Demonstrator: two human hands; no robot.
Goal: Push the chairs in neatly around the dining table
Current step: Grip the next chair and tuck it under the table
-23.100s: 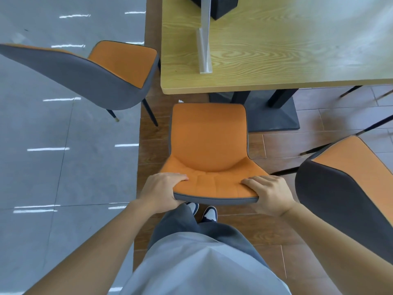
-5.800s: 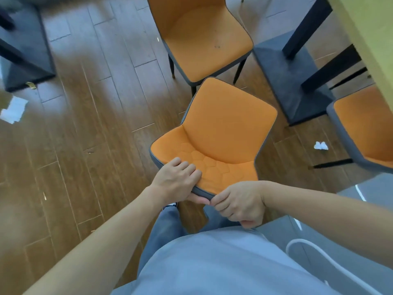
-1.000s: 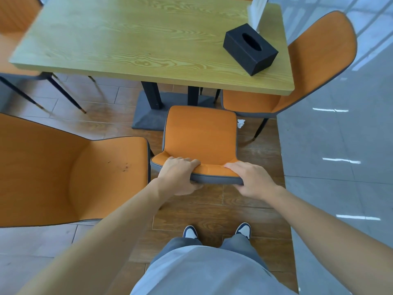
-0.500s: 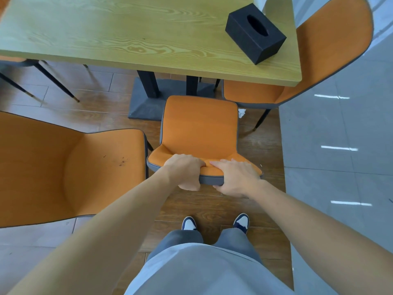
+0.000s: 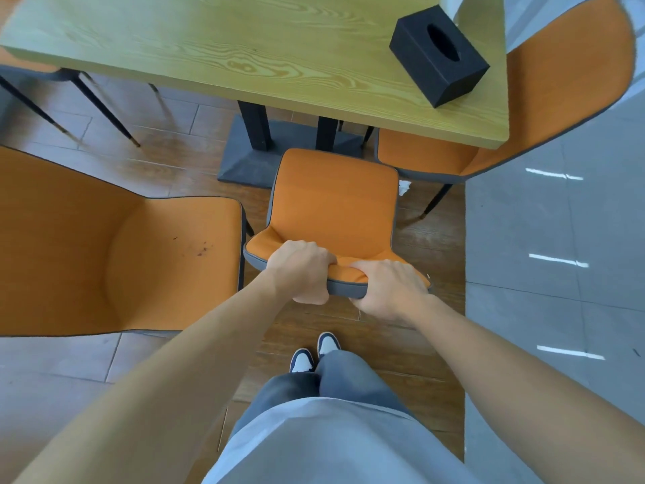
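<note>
1. Gripped at the backrest top edge: orange padded chair with grey back shell (image 5: 335,207), at centre of view, seat front pointing to 12 o'clock, toward the light wooden dining table (image 5: 244,47).
2. Left hand (image 5: 300,270) curled over the backrest rim, fingers on the orange side, thumb below on the grey shell.
3. Right hand (image 5: 387,284) curled around the same rim, just beside the left hand.
4. Long axis of the chair running from 6 to 12 o'clock; seat front near the table edge, close to the dark table base (image 5: 244,162).
5. At 9 o'clock, second orange chair (image 5: 104,260), just beside, narrow gap.
6. At 2 o'clock, third orange chair (image 5: 558,82), seat partly under the table corner.
7. On the table at 1 o'clock, black rectangular tissue box (image 5: 438,55).
8. Open wooden floor (image 5: 429,246) at 3 o'clock of the gripped chair.
</note>
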